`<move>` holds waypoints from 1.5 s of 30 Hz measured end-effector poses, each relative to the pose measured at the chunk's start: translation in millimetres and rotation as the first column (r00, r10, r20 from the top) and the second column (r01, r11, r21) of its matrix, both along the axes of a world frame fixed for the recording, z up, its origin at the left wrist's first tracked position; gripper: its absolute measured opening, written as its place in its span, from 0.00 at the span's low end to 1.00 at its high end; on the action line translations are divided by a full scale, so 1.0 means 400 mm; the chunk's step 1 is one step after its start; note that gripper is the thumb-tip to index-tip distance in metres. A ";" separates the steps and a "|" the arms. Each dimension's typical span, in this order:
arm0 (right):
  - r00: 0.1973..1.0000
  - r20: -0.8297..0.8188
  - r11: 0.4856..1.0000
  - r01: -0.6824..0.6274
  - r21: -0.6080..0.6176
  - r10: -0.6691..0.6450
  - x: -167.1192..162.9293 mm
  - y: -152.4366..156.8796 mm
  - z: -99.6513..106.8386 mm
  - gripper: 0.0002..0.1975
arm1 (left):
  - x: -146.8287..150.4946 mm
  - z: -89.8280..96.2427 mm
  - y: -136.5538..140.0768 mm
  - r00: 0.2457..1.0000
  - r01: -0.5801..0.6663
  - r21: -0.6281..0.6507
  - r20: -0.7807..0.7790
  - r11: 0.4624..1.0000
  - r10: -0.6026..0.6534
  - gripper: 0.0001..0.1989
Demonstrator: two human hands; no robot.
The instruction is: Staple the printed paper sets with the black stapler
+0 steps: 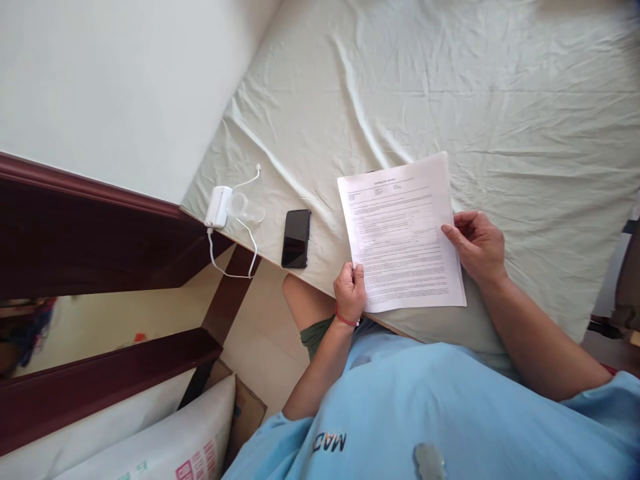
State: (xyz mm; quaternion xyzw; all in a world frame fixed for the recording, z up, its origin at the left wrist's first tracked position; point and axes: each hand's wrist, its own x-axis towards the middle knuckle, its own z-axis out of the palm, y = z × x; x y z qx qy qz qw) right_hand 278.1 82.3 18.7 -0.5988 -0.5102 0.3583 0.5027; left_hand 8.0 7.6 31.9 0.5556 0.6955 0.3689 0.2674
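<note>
Head view, the only view supplied. The person sits at the near edge of a bed covered by a pale, creased sheet, and holds a printed document flat above that edge.

Left hand: grip closed on the document's lower left corner, thumb on top of the page, fingers beneath. A red thread bracelet sits at this wrist.

Right hand: grip closed on the right-hand margin at about mid-height, thumb over the printed face, remaining fingers behind the sheet (not visible).

Position of the document: between the two hands, touching both, its long axis running away from the person and tilted slightly to the left. The heading lies at the far end. The right hand stands further up the page than the left; neither is clearly the nearer, both being in contact.

Edges and room: the bed's near edge passes under the lower part of the page. To the left, a black smartphone lies face up close to that edge, near the left hand but apart from it. Further left, at the bed's corner, rests a white charger with its cable drooping over the edge. Beyond and to the right of the page the sheet carries nothing visible.
</note>
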 end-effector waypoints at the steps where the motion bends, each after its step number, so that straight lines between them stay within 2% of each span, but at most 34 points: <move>1: 1.000 0.017 1.000 -0.020 -0.008 0.020 0.000 0.000 0.003 0.14 | 0.000 0.000 0.000 1.000 -0.005 0.001 0.011 1.000 0.005 0.17; 4: 0.994 0.091 0.998 -0.052 -0.041 0.055 0.001 0.000 0.014 0.13 | -0.002 0.001 -0.001 0.999 -0.012 -0.001 0.037 1.000 0.012 0.17; 11: 0.987 0.150 0.998 -0.044 -0.041 0.049 -0.002 0.002 0.025 0.10 | -0.004 -0.006 -0.001 0.998 -0.011 -0.014 0.056 1.000 0.012 0.17; 20: 0.976 0.210 0.998 -0.045 -0.047 0.054 -0.005 0.001 0.031 0.11 | -0.003 -0.005 -0.001 1.000 -0.022 -0.021 0.016 1.000 0.022 0.16; 33: 0.969 0.238 0.997 -0.047 -0.061 0.061 -0.007 0.002 0.038 0.13 | -0.001 -0.003 0.003 0.998 -0.042 -0.010 0.043 0.999 0.043 0.18; 45: 0.949 0.311 0.998 -0.027 -0.060 0.044 0.001 0.001 0.023 0.13 | -0.004 -0.003 -0.001 0.992 -0.049 0.012 0.118 0.999 0.047 0.23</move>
